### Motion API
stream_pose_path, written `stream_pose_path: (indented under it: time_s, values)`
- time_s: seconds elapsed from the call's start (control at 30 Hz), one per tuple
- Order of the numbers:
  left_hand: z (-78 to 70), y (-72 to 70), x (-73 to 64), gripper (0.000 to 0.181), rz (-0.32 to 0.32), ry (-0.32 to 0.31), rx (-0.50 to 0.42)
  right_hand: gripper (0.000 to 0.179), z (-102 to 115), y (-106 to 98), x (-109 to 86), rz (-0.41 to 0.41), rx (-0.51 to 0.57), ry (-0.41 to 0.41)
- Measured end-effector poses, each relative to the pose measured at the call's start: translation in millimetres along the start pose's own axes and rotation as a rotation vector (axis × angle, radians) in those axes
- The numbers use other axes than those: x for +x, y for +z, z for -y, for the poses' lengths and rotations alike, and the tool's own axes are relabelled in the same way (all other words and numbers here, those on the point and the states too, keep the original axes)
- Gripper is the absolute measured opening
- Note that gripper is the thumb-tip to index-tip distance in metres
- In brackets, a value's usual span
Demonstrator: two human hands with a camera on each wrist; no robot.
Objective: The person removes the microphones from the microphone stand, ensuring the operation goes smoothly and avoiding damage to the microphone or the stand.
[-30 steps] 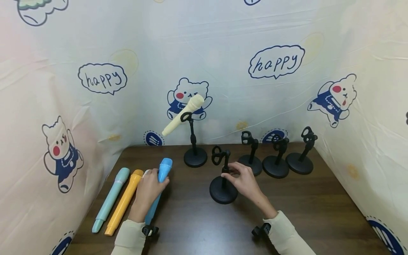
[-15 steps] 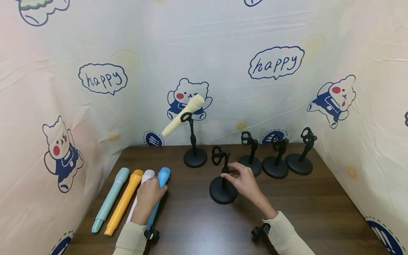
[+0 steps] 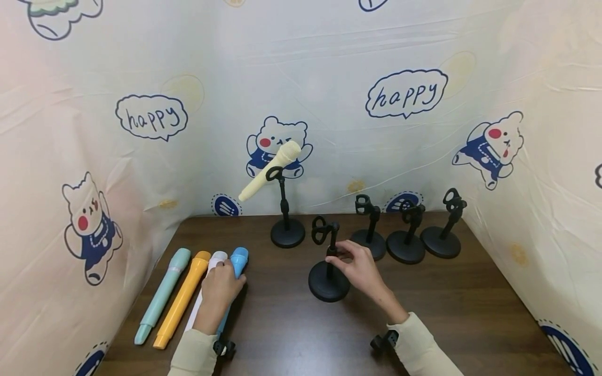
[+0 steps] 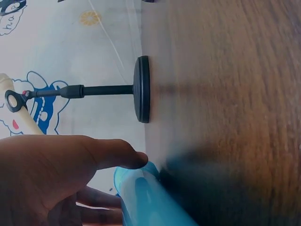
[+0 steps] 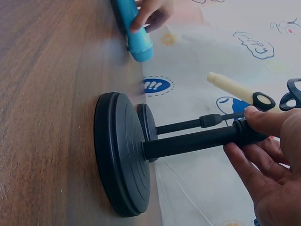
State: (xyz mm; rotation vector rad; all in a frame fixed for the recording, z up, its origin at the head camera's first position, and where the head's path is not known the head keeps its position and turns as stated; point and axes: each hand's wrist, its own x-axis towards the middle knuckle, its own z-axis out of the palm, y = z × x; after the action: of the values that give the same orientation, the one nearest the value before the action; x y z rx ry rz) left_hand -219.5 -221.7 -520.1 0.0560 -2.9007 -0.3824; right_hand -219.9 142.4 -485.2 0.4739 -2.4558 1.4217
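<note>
Left grip (image 3: 221, 290) pinches blue microphone (image 3: 239, 259); right grip (image 3: 361, 267) holds black stand (image 3: 325, 286).
Pickup appears in hand; next calls for lifting toward the stand.

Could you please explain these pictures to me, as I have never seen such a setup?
No machine shows here: a person works bare-handed, with a left grip and a right grip, that is, their two hands. The wide view is taken from the person's head, looking forward and down; the other two are taken from the left and right wrists, so the scene there looks turned sideways. On the brown table, a teal microphone, an orange microphone and a lilac microphone lie at the left. Near the back, a cream microphone sits in a rear stand, and three other stands are farther right. The left grip holds a blue microphone beside the lilac one. The right grip holds the post of a front stand, which carries no microphone.
</note>
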Motion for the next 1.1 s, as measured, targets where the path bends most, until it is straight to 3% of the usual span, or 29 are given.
stream_pose_path:
  time_s: [0.2, 0.43, 0.57, 0.73, 0.87, 1.1]
  values:
    - [-2.5, -1.3, -2.1, 0.051, -0.07, 0.003, 0.008, 0.025, 0.4, 0.1, 0.9, -0.004, -0.009, -0.012]
    - [-4.6, -4.5, -2.6, 0.052, -0.068, -0.006, 0.013, 0.026, 1.8, 0.7, 1.3, 0.005, -0.008, -0.008]
    - [-11.8, -8.2, 1.1, 0.048, -0.119, 0.049, 0.011, 0.025, 2.0, 0.6, 1.7, 0.009, -0.003, -0.01]
    - [-34.9, -19.1, 9.7, 0.038, -0.181, 0.127, -0.066, 0.025, 1.5, -0.3, 2.0, 0.009, -0.006, -0.016]
    - [-61.7, -32.1, 14.4, 0.033, -0.134, 0.166, -0.215, 0.025, 0.3, 1.1, 0.5, -0.003, -0.01, -0.007]
    - [-115.9, -59.0, 12.1, 0.035, 0.058, 0.296, -0.745, 0.024, 5.8, 2.7, -1.7, -0.012, -0.037, 0.01]
